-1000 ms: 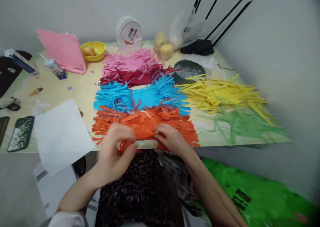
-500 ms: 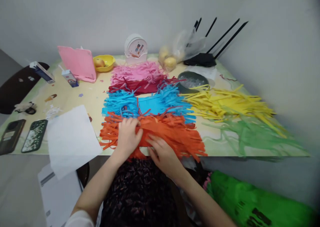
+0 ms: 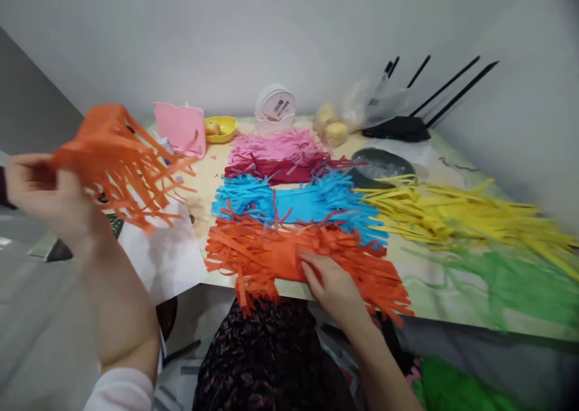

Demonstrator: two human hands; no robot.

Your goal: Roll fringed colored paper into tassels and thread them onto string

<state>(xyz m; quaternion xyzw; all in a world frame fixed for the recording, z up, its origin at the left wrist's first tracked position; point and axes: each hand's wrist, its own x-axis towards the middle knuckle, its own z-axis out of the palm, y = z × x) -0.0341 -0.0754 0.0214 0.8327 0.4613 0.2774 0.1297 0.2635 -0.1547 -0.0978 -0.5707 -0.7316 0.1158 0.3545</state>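
Table point(image 3: 203, 187), well covered

From my feed, near edge to back: orange fringe point(image 3: 284, 260), spilling over; blue fringe point(image 3: 294, 204); red fringe point(image 3: 294, 172); pink fringe point(image 3: 275, 145). Right: yellow fringe point(image 3: 470, 212), green fringe point(image 3: 520, 287). Left: paper point(image 3: 165, 263), overhanging. Farther back I log yellow bowl point(image 3: 231, 127), pink case point(image 3: 181, 129).

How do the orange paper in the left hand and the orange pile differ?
The held paper is raised in the left hand; the pile lies on the table. The held paper's visible fringe dangles in the air, while the pile's strands spread to both sides. The right hand touches the pile, not the held paper. Both are orange and fringed.
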